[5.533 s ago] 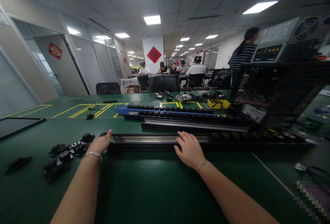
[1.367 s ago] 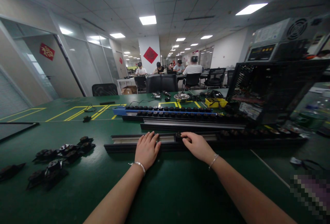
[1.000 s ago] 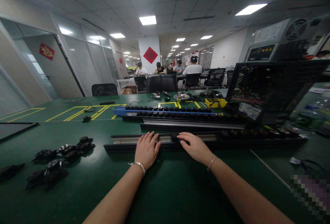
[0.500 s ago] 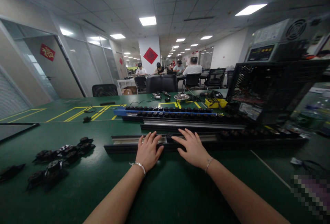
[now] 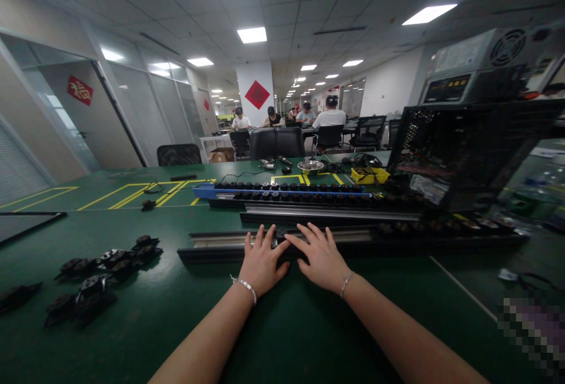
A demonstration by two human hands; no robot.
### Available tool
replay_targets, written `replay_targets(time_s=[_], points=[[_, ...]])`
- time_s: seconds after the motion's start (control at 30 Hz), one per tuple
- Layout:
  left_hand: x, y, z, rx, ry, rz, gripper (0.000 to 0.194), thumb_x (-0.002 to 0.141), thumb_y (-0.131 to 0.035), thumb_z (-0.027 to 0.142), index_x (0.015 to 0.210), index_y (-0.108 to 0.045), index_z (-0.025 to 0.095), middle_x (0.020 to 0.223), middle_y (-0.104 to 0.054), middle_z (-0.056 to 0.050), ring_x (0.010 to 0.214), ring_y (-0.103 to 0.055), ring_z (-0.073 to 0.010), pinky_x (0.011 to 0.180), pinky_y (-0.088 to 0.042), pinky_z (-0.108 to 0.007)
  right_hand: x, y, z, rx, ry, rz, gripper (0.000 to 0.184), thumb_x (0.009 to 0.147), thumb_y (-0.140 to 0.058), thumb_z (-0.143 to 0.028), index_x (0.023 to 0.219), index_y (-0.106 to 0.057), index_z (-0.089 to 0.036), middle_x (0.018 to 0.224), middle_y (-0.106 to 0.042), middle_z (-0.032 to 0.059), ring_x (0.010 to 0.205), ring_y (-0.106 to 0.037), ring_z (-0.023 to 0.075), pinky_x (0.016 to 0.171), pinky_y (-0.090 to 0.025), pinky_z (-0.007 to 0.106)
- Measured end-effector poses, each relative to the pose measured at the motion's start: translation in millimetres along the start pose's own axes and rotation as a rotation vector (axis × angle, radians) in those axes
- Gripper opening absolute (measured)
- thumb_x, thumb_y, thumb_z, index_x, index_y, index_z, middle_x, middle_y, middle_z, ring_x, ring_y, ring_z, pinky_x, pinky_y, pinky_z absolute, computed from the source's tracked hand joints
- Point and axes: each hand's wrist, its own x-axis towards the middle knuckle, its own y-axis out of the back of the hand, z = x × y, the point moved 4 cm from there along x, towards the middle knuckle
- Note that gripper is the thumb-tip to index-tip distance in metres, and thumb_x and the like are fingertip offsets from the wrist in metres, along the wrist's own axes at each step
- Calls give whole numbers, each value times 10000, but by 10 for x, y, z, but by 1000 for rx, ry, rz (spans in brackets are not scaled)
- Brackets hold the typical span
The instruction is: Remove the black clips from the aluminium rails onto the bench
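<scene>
our open left hand (image 5: 263, 263) and open right hand (image 5: 323, 258) on a long black metal channel (image 5: 207, 253), small black round-topped part (image 5: 281, 234) between our fingertips

From my end I see a green table (image 5: 282, 337) marked with yellow lines (image 5: 103, 197). Across it lie a long black rail (image 5: 198, 256), a second rail (image 5: 331, 215) just beyond, and a blue strip (image 5: 205, 191). I also make out loose black parts (image 5: 92, 298), a metal bowl (image 5: 311, 165) and a yellow tray (image 5: 369, 178).
</scene>
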Motion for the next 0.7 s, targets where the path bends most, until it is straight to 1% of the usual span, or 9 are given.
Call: replay_targets(time_s=[0.13, 0.23, 0.4, 0.57, 0.7], points=[[10, -20, 12, 23, 18, -6, 534, 757, -576, 461, 1275, -472, 384, 1446, -370, -70, 1347, -230, -370, 1033, -156, -654, -15, -69, -36, -25, 29, 31, 657, 770, -523, -265, 1377, -317, -407, 1462, -329, 29, 1349, -214, 284, 1065, -85, 589], [11, -20, 13, 31, 19, -6, 530, 772, -560, 444, 1288, -453, 391, 1429, -398, -63, 1345, -237, -371, 1029, -153, -665, -46, -105, -10, -60, 43, 70, 674, 769, -519, -248, 1393, -300, -381, 1450, -352, 39, 1340, -239, 280, 1075, -89, 568], [8, 25, 12, 29, 20, 8, 538, 790, -544, 404, 1311, -411, 428, 1405, -436, -48, 1340, -267, -348, 1027, -175, -662, -79, -111, 95, -107, 17, 112, 606, 777, -504, -223, 1357, -382, -349, 1435, -379, 43, 1328, -266, 274, 1083, -86, 541], [-8, 59, 3, 43, 52, -7, 517, 790, -543, 397, 1297, -441, 401, 1393, -451, -55, 1342, -273, -330, 1045, -155, -648, -78, -91, 122, -104, 16, 117, 531, 785, -496, -230, 1304, -456, -336, 1433, -385, 38, 1318, -286, 274, 1081, -111, 532], [-24, 44, -34, 47, 92, -17, 473, 816, -502, 382, 1287, -462, 361, 1394, -447, -85, 1323, -313, -329, 1030, -217, -629, -77, -96, 122, -105, 12, 127, 506, 789, -490, -229, 1283, -478, -334, 1429, -392, 29, 1316, -290, 269, 1083, -126, 518]])
